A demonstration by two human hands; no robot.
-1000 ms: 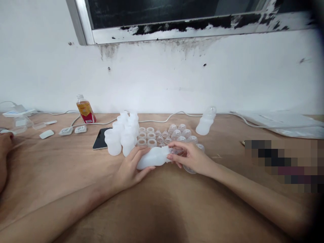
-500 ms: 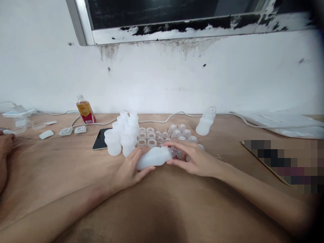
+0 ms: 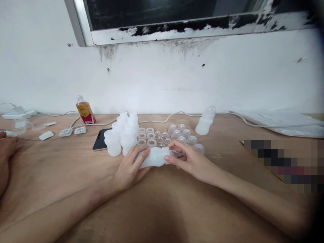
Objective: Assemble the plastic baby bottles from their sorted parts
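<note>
My left hand [image 3: 131,165] is wrapped round the body of a frosted white bottle [image 3: 155,157], which lies tilted on its side above the table. At the bottle's neck, the fingers of my right hand [image 3: 186,157] grip its collar, with a clear nipple [image 3: 176,153] sticking out toward the palm. Just behind are white rings [image 3: 152,143], small clear nipples [image 3: 165,134] and clear domed caps [image 3: 185,133]. Several frosted bottles [image 3: 113,143] stand in rows behind my left hand. One capped bottle [image 3: 205,121] stands apart at the back right.
A phone [image 3: 100,140], a drink bottle [image 3: 86,110] and small white devices [image 3: 65,132] are at the left. Another person's hand [image 3: 7,145] rests at the far left edge. A white cable [image 3: 162,121] runs along the wall; a plastic bag [image 3: 278,125] lies back right.
My left fingers have shifted over the top of the bottle, and the bottle is more level. My right fingers have closed in round its collar, the thumb now on the near side.
</note>
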